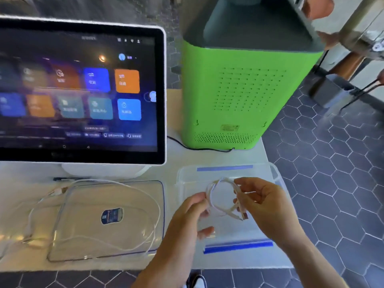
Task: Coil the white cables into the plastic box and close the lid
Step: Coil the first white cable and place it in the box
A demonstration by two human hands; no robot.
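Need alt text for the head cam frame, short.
Two bare hands, left hand and right hand, hold a coiled white cable over an open clear plastic box on a white table. To the left, a second white cable lies loose across the box's clear lid; behind stand a touchscreen monitor and a green machine.

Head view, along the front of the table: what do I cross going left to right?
Loose cable → lid → left hand → coiled cable → right hand, over the plastic box.

Lid [108, 221] left of box [228, 173], loose cable [145, 196] across lid, monitor [79, 90] behind
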